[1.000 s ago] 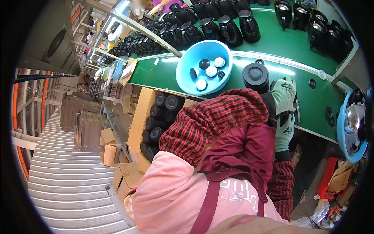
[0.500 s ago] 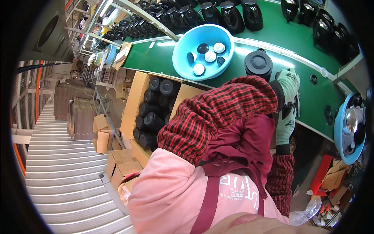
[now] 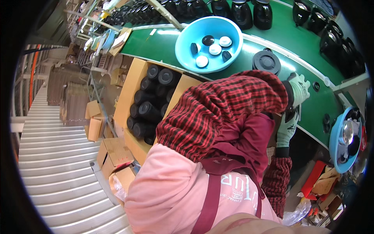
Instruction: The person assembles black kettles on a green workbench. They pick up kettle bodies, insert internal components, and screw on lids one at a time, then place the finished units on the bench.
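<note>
working: pale-green-gloved left hand point(image 3: 299, 89), pale-green-gloved right hand point(image 3: 287, 130) hovering close together, hold unclear
glossy green counter point(image 3: 313, 117): seemingly bordering two-handed handling
next: probably needing steadiness

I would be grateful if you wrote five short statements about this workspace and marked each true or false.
1. The left hand is gloved. True.
2. The right hand is bare. False: the right hand is gloved too.
3. A black round-topped container stands on the green worktable, near the left hand. True.
4. The blue basin left of that container holds only black pieces. False: white pieces lie in the blue basin as well.
5. The cardboard box of black cylinders is closed. False: that cardboard box is open, and black cylinders show inside.
</note>
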{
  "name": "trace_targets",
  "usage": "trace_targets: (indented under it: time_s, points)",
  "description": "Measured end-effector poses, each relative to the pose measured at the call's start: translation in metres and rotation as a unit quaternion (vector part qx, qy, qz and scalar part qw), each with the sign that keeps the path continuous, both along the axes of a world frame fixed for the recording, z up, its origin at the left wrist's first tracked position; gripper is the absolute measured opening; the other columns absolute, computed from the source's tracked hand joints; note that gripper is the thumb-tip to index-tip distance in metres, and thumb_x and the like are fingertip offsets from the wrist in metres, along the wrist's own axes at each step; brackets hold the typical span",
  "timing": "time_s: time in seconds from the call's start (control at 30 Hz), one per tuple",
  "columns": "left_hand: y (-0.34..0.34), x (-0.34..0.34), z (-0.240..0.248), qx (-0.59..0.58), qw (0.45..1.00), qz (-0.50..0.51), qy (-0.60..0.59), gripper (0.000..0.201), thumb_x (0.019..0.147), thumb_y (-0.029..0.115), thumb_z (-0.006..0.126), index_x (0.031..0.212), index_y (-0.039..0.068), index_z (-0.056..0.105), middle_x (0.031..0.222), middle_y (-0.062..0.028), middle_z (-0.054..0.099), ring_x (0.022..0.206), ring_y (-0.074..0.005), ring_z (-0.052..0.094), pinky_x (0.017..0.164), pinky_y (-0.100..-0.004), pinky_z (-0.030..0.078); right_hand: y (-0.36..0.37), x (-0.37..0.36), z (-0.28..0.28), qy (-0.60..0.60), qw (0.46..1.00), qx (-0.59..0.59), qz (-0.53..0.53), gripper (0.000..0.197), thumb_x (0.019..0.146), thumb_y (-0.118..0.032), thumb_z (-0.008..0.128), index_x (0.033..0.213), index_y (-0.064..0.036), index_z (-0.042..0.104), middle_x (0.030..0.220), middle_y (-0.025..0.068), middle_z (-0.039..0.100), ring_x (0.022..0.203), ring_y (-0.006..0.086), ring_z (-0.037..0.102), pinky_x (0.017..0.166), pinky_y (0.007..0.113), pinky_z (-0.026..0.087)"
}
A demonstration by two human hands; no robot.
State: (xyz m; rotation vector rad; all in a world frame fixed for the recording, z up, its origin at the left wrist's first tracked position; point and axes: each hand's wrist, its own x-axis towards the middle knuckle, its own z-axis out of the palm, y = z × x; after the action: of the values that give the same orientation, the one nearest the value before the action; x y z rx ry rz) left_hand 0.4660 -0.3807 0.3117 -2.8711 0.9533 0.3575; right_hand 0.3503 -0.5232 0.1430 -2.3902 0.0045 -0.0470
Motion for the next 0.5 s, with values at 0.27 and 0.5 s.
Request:
trace_targets:
  time_s: [0.27, 0.5]
  points:
    - [0.054, 0.023, 0.029, -0.11, 0.974, 0.192, -0.043, 0.069, 0.092, 0.061, 0.071, 0.136, 0.008, 0.07, 0.125, -0.0196, 0.075, 0.113, -0.0358, 0.074, 0.1, -0.0465, 0.057, 0.009, 0.006, 0.02, -0.025, 1.0, 0.005, -0.003, 0.056, 0.097, -0.032, 0.074, 0.139, -0.0016, 0.052, 0.141, 0.0237, 0.056, 0.121, 0.0438, 0.063, 0.097, 0.05, 0.055]
    - [0.028, -0.005, 0.018, -0.094, 0.993, 0.072, 0.009, 0.077, 0.081, 0.061, 0.08, 0.123, -0.002, 0.068, 0.117, -0.0258, 0.073, 0.112, -0.0365, 0.073, 0.09, -0.0497, 0.059, 0.008, 0.004, 0.021, -0.057, 0.997, -0.05, 0.003, 0.06, 0.097, -0.031, 0.073, 0.144, 0.0006, 0.051, 0.149, 0.0239, 0.053, 0.128, 0.0427, 0.061, 0.103, 0.047, 0.054]
